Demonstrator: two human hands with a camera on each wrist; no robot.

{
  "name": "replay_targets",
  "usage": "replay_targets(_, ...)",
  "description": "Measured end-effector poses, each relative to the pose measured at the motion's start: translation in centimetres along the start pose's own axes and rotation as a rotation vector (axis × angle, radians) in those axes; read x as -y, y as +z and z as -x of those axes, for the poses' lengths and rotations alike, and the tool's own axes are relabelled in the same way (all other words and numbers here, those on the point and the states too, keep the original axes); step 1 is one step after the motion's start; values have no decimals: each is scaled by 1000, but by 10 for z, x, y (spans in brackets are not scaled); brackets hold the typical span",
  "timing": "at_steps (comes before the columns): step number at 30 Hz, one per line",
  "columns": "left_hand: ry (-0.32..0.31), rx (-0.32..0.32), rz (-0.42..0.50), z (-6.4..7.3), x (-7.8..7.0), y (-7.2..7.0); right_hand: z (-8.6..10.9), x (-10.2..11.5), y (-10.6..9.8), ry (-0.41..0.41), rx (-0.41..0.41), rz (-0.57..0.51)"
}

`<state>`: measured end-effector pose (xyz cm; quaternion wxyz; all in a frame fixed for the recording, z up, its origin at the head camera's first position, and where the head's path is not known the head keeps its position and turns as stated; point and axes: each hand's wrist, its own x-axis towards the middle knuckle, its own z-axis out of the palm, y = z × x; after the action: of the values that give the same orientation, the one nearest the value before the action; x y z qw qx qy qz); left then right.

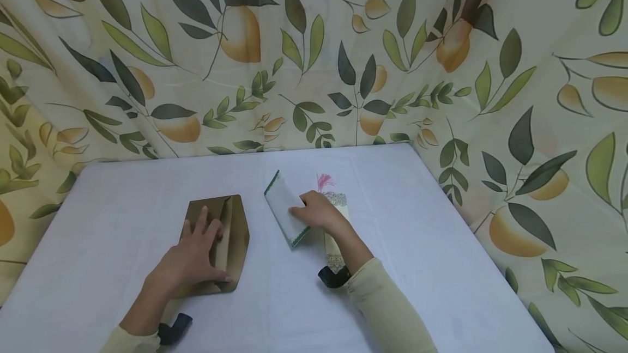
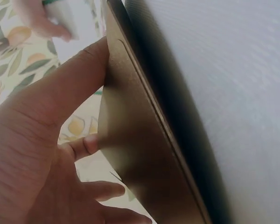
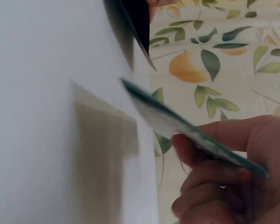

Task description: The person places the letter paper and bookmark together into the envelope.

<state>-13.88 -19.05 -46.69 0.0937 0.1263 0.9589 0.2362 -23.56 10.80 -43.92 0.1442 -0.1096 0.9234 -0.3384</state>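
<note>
Brown paper with a faint metallic look: the envelope (image 1: 240,247) lies left on the white-covered bench (image 1: 456,287), its pointed side toward the right. Your left grip (image 1: 188,260) rests across it, fingers spread and thumb near the lower edge, steadying rather than clasping. Whether the thumb parts the layers cannot be established; the left wrist view is close and soft.

To the right, apart from the envelope, a white card with green edges (image 1: 283,208) is held tilted above the bench. Your right grip (image 1: 319,212) pinches its right side between thumb and curled fingers.

Farther right lies a cream bookmark (image 1: 332,247) with a pink tassel (image 1: 324,182), partly hidden by your right forearm (image 1: 357,247).

Risks, in my judgement: should your left-side pressure ease or drag, the envelope may slide or its flap drop. If the card meets the paper at this slant, a corner could catch and crease. Held by one side, the card may swivel if knocked. A low forearm could sweep the bookmark aside.
</note>
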Motion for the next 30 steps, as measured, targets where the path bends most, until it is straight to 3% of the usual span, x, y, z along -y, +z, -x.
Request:
replay_targets(7,-6,17,27,-2,-1,-2,0,4,-4,19,-115,-293)
replay_targets(13,6,20,42,-2,-1,0,2,6,-8,27,-149,-400)
replay_targets(22,-1,27,49,2,1,1,2,9,-2,38,-7,-475)
replay_targets(30,19,-39,-47,-1,0,4,3,12,4,-74,86,-450)
